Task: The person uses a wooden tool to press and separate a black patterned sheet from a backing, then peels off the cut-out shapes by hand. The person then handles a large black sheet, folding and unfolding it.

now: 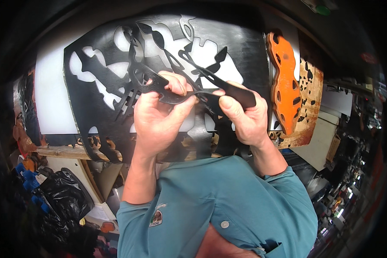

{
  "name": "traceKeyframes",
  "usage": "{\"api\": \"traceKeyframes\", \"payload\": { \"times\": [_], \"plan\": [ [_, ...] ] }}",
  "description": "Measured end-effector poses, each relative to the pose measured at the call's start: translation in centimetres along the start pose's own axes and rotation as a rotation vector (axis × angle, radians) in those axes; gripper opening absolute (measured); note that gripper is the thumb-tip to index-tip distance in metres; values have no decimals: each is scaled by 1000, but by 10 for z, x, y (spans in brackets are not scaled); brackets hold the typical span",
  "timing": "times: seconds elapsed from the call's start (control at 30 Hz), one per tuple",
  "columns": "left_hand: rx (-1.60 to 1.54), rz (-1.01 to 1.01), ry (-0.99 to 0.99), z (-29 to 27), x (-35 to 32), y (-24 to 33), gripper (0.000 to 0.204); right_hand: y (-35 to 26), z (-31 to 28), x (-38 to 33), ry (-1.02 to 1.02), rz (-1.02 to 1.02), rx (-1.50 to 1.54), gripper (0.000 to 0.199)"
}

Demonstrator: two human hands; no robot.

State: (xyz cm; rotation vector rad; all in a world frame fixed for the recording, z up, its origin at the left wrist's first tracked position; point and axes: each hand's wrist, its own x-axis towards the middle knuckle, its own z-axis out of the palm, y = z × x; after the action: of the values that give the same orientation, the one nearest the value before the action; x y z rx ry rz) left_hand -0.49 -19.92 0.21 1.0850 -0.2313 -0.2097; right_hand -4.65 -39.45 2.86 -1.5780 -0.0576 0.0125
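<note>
My left hand [157, 116] is closed, thumb against fingers, on a black leather-like cut piece [152, 81] with a rounded opening in it. My right hand [247, 116] pinches a smooth black flap [236, 93], its thumb on the near side. Both parts meet between my hands, above the table; I cannot tell if they are one piece. Below and beyond lies a large black sheet [101, 51] with many shaped cut-outs, spread over a white board [51, 94]. Narrow black strips hang about my left hand and partly hide the sheet.
To the right, an orange wavy-edged cutting die [286, 86] with several holes rests by a worn wooden board [311, 116] strewn with black scraps. A black plastic bag [66, 195] sits low at the left. The table's wooden front edge [60, 151] runs close to my body.
</note>
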Motion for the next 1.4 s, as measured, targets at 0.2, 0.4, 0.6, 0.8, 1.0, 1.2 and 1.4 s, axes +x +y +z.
{"api": "traceKeyframes", "payload": {
  "times": [0.2, 0.4, 0.6, 0.8, 1.0, 1.2, 1.4],
  "plan": [
    [0, -225, 52, -16, -15, 7, 25, 5, -3, 2, -140, -332, -449, 17],
    [324, -374, -33, -31, -21, 21, 29, 6, 1, 1, -159, -328, -512, 16],
    [552, -394, 168, -67, -19, 34, 25, -12, -30, -8, 384, 80, -42, 24],
    [897, -20, 209, -74, -9, -4, 23, -11, -87, -3, 671, -17, 134, 20],
    [723, -341, 316, -70, 6, 17, 25, -24, -133, -2, 486, -221, 200, 23],
    [1255, 466, 248, -63, 46, 15, 33, -19, -120, -23, 409, -172, 264, 26],
    [1237, 331, 223, -106, 90, -31, 24, -32, -140, -23, 705, -164, 240, 26]
  ]
}}
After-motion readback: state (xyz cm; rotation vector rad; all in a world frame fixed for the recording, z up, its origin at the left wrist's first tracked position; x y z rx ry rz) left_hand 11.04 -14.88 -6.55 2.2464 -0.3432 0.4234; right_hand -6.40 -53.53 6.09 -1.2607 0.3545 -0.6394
